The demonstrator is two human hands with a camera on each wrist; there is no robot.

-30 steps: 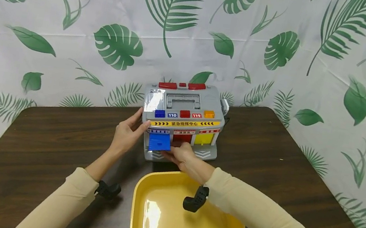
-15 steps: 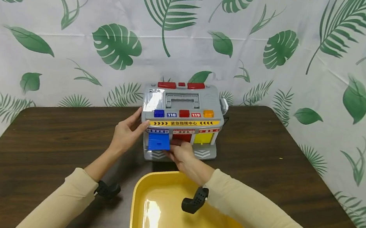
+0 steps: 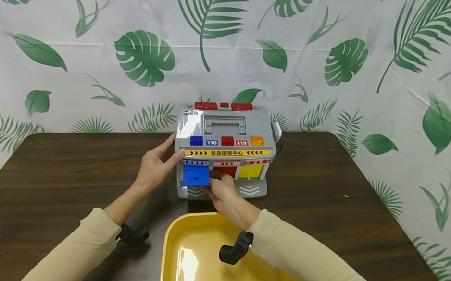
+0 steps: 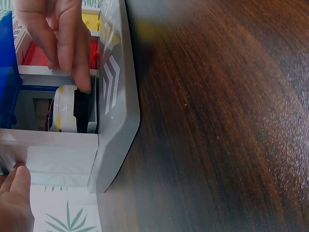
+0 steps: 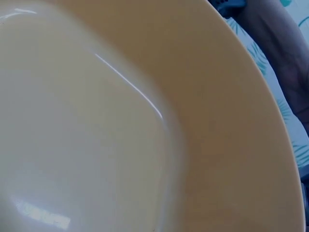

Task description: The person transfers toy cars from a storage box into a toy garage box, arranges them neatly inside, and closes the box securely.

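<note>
A grey toy emergency station (image 3: 224, 149) stands at the back of the table, its blue door (image 3: 196, 175) swung up. My left hand (image 3: 154, 166) rests against the station's left side, thumb at the front corner and fingers along the wall. My right hand (image 3: 224, 191) reaches in beside the blue door, fingertips partly hidden by it. In the left wrist view, a white and black toy vehicle (image 4: 65, 110) sits inside the open bay. One extended finger of the right hand touches its black end there. The right wrist view shows neither the right hand nor the station.
A yellow tray (image 3: 231, 277) lies in front of the station, under the right forearm. The red door (image 3: 225, 169) and yellow door (image 3: 251, 170) are down. A leaf-patterned cloth (image 3: 150, 3) hangs behind the dark wooden table (image 3: 72, 171).
My right hand and wrist have shifted slightly at the blue door's bay, the wrist camera moving a little left. The left hand, station and tray stay in place.
</note>
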